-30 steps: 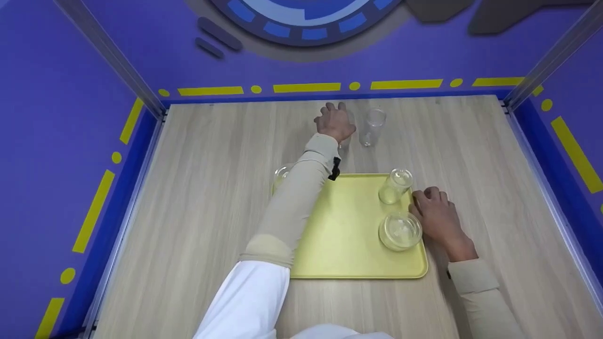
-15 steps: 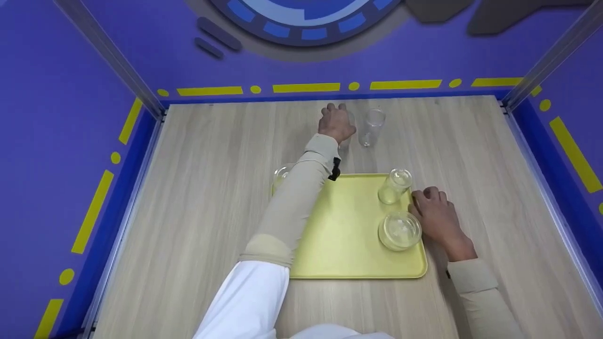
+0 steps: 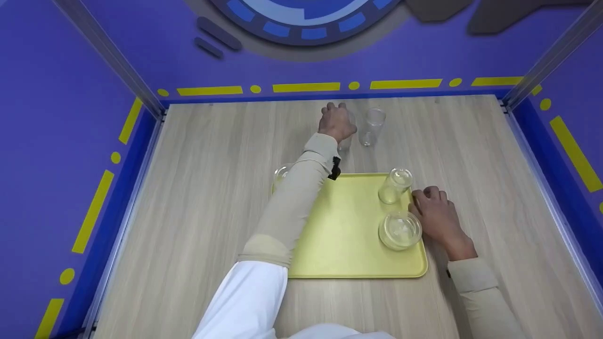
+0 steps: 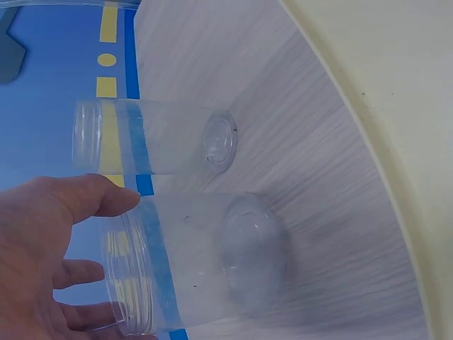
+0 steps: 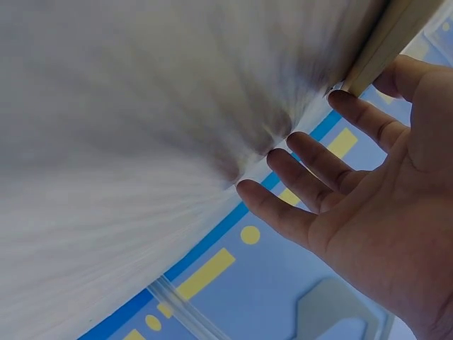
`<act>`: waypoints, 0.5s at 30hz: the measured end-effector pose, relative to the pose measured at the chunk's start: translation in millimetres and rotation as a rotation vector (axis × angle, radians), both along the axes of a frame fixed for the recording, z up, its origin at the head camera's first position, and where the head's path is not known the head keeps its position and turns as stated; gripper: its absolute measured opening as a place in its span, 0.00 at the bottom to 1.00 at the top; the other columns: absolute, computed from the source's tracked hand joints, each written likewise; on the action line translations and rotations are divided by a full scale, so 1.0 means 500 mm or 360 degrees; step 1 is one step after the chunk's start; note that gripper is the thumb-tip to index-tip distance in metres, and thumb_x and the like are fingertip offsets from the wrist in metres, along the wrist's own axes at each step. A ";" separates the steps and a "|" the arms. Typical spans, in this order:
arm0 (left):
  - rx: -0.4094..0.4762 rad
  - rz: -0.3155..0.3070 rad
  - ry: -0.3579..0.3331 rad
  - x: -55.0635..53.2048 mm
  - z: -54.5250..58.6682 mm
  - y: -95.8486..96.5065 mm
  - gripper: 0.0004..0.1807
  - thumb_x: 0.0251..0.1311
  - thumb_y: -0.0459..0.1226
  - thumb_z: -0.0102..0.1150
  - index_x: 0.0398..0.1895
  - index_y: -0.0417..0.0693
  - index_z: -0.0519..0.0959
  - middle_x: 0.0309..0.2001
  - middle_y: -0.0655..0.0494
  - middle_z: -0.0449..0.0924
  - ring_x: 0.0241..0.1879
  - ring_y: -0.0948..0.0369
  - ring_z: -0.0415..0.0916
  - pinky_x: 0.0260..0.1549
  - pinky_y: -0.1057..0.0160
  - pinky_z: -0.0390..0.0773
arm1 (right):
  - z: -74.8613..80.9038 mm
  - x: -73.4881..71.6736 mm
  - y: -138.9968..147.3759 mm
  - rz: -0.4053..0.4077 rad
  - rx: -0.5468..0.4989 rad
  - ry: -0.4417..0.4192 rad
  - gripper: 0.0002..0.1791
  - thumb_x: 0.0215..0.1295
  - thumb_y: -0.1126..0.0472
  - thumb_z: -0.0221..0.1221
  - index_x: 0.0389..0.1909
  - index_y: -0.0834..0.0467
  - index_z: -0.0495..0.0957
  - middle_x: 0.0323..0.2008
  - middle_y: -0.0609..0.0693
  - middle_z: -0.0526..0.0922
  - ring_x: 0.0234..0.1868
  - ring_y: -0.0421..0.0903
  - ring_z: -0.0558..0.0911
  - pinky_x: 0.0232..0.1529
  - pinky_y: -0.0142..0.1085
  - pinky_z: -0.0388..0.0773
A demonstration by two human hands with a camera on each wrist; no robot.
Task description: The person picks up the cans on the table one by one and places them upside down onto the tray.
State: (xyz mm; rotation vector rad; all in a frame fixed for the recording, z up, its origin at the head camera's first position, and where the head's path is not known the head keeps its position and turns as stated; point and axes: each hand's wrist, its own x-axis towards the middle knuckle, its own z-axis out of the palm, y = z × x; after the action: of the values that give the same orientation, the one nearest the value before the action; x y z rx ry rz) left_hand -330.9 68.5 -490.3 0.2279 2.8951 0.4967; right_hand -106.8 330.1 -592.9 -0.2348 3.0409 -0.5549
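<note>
At the back of the table my left hand [image 3: 336, 123] holds a clear plastic jar [image 4: 205, 262] near its rim, thumb on one side and fingers on the other. The hand covers much of this jar in the head view. A slimmer clear jar [image 3: 372, 127] stands just to its right. My right hand [image 3: 438, 216] rests at the right side of the yellow tray [image 3: 344, 240], fingertips down on the table and thumb by the tray's edge. Close to that hand, a tall clear jar [image 3: 395, 186] and a wide clear jar [image 3: 400, 230] stand on the tray.
Another clear container [image 3: 281, 172] shows at the tray's back left corner, partly hidden by my left sleeve [image 3: 289, 212]. Blue walls with yellow marks [image 3: 306, 87] enclose the wooden table [image 3: 198, 197] at the back and sides.
My left fingers have drawn in slightly to the right around the jar since a second ago. The right hand and the tray stay where they were.
</note>
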 end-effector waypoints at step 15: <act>-0.0046 -0.0054 0.0049 0.008 0.023 0.003 0.38 0.67 0.51 0.68 0.75 0.42 0.71 0.67 0.40 0.71 0.66 0.48 0.69 0.60 0.56 0.77 | -0.003 -0.003 0.001 -0.0009 -0.0016 -0.0004 0.19 0.81 0.56 0.52 0.63 0.64 0.75 0.59 0.73 0.69 0.59 0.73 0.69 0.51 0.71 0.70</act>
State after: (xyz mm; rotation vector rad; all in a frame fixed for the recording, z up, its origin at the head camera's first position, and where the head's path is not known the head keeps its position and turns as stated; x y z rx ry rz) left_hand -326.7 70.2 -478.7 0.2818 2.9207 0.4490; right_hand -108.1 330.6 -594.3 -0.2261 3.0379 -0.5704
